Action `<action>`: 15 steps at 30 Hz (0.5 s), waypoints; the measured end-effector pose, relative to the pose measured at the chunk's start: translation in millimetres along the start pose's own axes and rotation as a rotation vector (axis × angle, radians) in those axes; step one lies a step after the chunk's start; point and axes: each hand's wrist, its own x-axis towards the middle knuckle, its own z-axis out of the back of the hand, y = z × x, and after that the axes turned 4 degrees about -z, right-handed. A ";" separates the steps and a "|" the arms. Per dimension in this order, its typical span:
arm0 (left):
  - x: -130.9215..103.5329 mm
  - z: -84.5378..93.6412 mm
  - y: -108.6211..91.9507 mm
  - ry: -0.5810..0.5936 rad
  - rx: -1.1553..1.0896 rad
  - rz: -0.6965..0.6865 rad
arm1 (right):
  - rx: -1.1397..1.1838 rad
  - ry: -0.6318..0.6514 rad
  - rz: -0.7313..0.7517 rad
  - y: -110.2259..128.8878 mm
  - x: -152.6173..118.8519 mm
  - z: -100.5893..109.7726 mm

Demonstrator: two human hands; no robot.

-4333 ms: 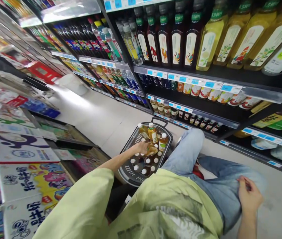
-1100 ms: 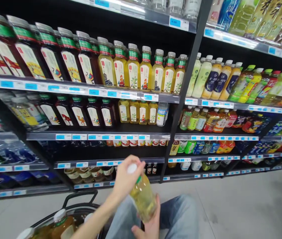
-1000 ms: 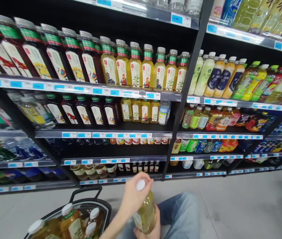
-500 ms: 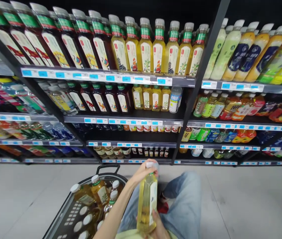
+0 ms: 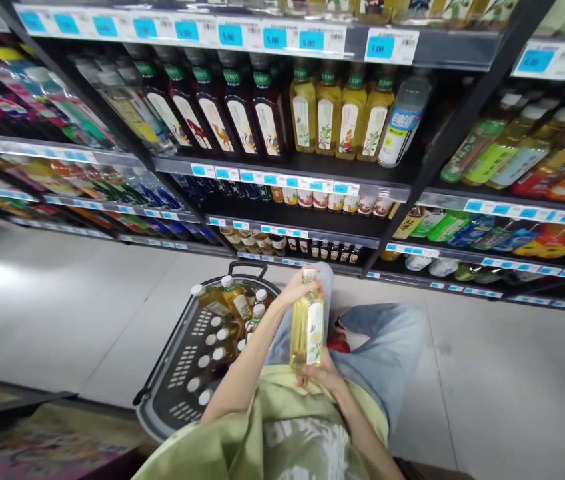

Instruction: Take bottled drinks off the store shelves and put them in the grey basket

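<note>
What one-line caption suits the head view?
Left hand near the top, right hand at the base of a yellow bottle, beside a basket of drinks.

The left arm (image 5: 242, 373) extends forward and inward, forearm bare. The left hand (image 5: 298, 291) is positioned farther from the torso, fingers curled in a grip. The right forearm (image 5: 365, 423) angles inward; the right hand (image 5: 323, 375) grips nearer the torso.

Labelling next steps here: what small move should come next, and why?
I'd probably lift the bottle slightly with both hands: the left hand grips its neck, the right hand supports its base, and it sits low, close to the shirt.
</note>
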 end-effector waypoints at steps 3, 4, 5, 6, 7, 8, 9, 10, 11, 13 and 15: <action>-4.2 -0.4 -0.8 0.001 0.015 -0.011 | 0.001 -0.012 0.009 -3.5 -1.8 2.3; -4.9 -0.9 -1.5 0.003 0.024 -0.015 | 0.002 -0.023 0.012 -4.8 -2.6 2.7; -5.5 -1.9 -2.4 0.007 0.031 -0.017 | 0.003 -0.034 0.015 -6.0 -3.2 3.0; -5.9 -3.2 -3.6 0.015 0.037 -0.020 | 0.004 -0.043 0.019 -7.1 -3.6 3.1; -6.4 -4.9 -5.2 0.027 0.041 -0.021 | 0.005 -0.049 0.023 -8.0 -3.9 3.2; -6.8 -7.1 -7.2 0.039 0.043 -0.024 | 0.006 -0.052 0.028 -8.7 -4.0 3.4; -7.4 -9.6 -9.5 0.052 0.042 -0.029 | 0.008 -0.053 0.035 -9.3 -3.9 3.7; -8.0 -12.4 -12.0 0.067 0.042 -0.037 | 0.011 -0.053 0.043 -9.8 -3.6 4.4; -8.7 -15.4 -14.9 0.081 0.042 -0.049 | 0.016 -0.058 0.055 -10.3 -3.2 5.5; -10.0 -21.2 -21.3 0.099 0.038 -0.078 | 0.035 -0.084 0.090 -11.6 -1.7 9.5; -11.1 -26.1 -28.3 0.113 0.022 -0.112 | 0.107 -0.134 0.142 -13.1 0.8 16.5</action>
